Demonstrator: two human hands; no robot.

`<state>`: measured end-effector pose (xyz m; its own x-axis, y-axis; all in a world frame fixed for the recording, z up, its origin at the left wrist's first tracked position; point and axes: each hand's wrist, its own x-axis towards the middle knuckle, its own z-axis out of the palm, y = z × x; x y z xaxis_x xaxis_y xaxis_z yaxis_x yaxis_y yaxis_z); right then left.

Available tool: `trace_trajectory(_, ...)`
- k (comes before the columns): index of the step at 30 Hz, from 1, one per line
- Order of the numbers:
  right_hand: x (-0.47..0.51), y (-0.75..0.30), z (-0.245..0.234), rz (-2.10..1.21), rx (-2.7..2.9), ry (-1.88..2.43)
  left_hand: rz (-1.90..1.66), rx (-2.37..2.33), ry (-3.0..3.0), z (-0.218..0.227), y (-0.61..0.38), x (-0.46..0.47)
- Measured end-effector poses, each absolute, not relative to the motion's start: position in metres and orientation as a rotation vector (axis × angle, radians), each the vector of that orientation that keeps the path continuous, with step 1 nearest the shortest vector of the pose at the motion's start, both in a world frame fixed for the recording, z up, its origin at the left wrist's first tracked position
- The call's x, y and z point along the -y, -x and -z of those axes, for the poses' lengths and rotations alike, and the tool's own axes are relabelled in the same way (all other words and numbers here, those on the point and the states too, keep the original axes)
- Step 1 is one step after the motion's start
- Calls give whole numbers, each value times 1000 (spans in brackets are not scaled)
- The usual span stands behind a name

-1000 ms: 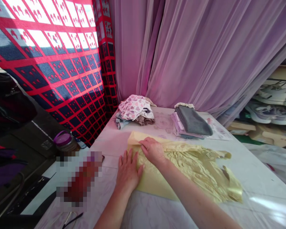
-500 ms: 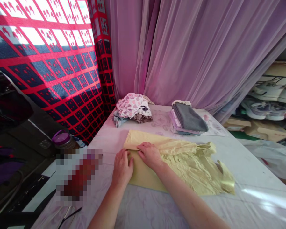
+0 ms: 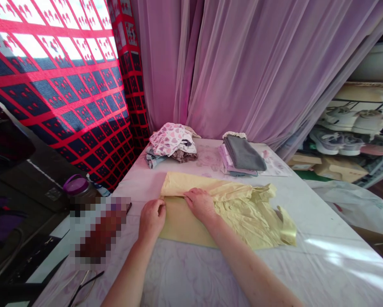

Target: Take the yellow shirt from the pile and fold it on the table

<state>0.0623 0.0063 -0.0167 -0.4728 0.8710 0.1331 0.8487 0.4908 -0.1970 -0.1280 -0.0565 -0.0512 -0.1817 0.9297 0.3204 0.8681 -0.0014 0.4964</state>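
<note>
A pale yellow garment (image 3: 242,209) lies spread on the table (image 3: 306,264), its far edge folded over toward me. My left hand (image 3: 151,219) is curled at the garment's left edge, fingers pinching the fabric by the fold. Palm down, my right hand (image 3: 200,204) presses on the folded-over edge just right of the left hand, its fingers bent around the fold.
Behind the garment sit an unfolded heap topped with a heart-print cloth (image 3: 172,143) and a folded stack with a grey piece (image 3: 242,153) on top. A purple-lidded jar (image 3: 76,187) stands at the left. Purple curtains hang behind. Shoes sit on shelves at the right.
The garment's far edge has been folded further toward me. My left hand has slid left to the garment's edge and curled from flat to a pinch. The right hand stayed on the fold.
</note>
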Motion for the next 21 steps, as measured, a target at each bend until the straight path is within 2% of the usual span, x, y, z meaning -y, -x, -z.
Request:
trace_trajectory(11,3,-62,24,-136,2559,1419,-1052,-2187,-2087,58,130,55)
trace_trajectory(18,6,-63,24,-149,2566,1438,-428,-2222,-2187,56,123,57)
trace_trajectory(21,4,-78,19,-140,2550,1485,-274,-2232,-2169,54,121,57)
